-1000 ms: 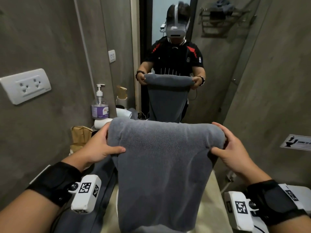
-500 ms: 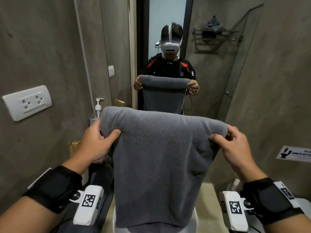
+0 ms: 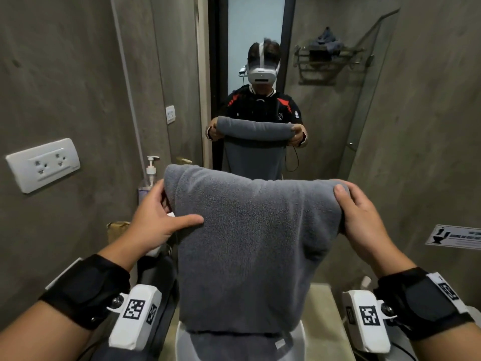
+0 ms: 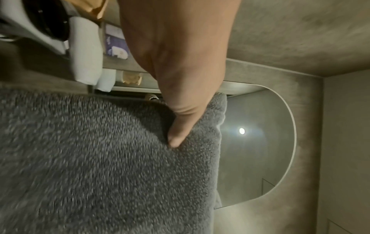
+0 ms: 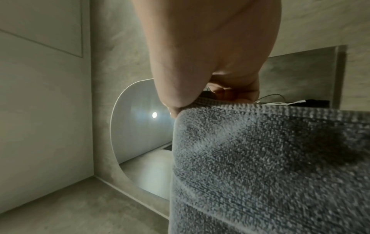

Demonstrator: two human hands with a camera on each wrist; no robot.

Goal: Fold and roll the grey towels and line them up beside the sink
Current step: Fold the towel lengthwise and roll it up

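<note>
A grey towel [image 3: 247,246] hangs folded in front of me, held up at chest height over the sink [image 3: 317,321]. My left hand [image 3: 161,217] grips its top left corner, thumb pressed on the front [image 4: 180,131] and fingers behind. My right hand [image 3: 356,212] grips the top right corner, fingers curled over the folded edge [image 5: 226,96]. The towel's lower hem hangs just above the counter. More grey towel cloth [image 3: 156,282] lies on the counter at the left, partly hidden by my arm.
A mirror [image 3: 255,74] ahead reflects a person holding the towel. A soap pump bottle [image 3: 149,175] and a brown paper bag [image 3: 117,227] stand at the back left. A wall socket [image 3: 43,164] is on the left wall, a sign [image 3: 455,237] on the right wall.
Both hands have raised the towel higher and away from the counter. The view has tilted up, showing more of the mirror. The grip at both corners is kept.
</note>
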